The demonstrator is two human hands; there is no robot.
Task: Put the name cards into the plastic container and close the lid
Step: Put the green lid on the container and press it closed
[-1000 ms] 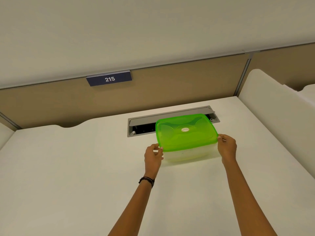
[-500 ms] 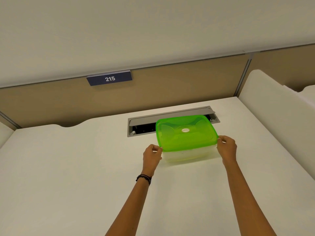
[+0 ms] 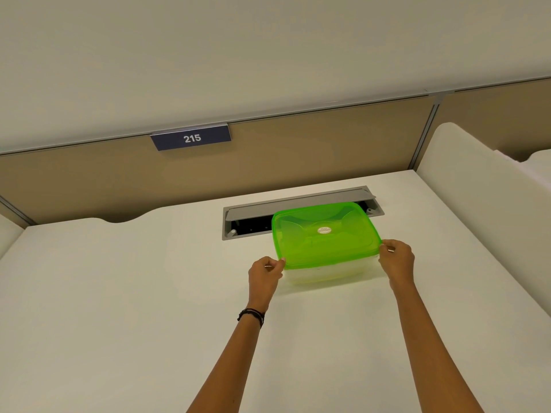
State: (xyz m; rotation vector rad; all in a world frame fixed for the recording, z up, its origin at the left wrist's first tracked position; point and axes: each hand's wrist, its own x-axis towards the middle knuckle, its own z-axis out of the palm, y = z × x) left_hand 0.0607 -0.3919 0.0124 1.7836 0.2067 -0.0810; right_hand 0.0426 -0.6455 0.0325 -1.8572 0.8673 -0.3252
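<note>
A clear plastic container [image 3: 323,273] stands on the white desk, covered by its bright green lid [image 3: 323,235] with a small round sticker on top. My left hand [image 3: 265,275] pinches the lid's near left corner. At the near right corner, my right hand [image 3: 398,260] pinches the lid rim. No name cards show; the container's inside is hazy behind the walls.
Behind the container a grey cable tray [image 3: 247,217] is sunk in the white desk [image 3: 119,308], its flap raised. A tan partition carries a blue "215" plate [image 3: 191,138]. A white side divider [image 3: 477,204] rises at the right.
The lid has sunk slightly lower onto the container. Both hands stay at its near corners, the left one shifted a little down and left.
</note>
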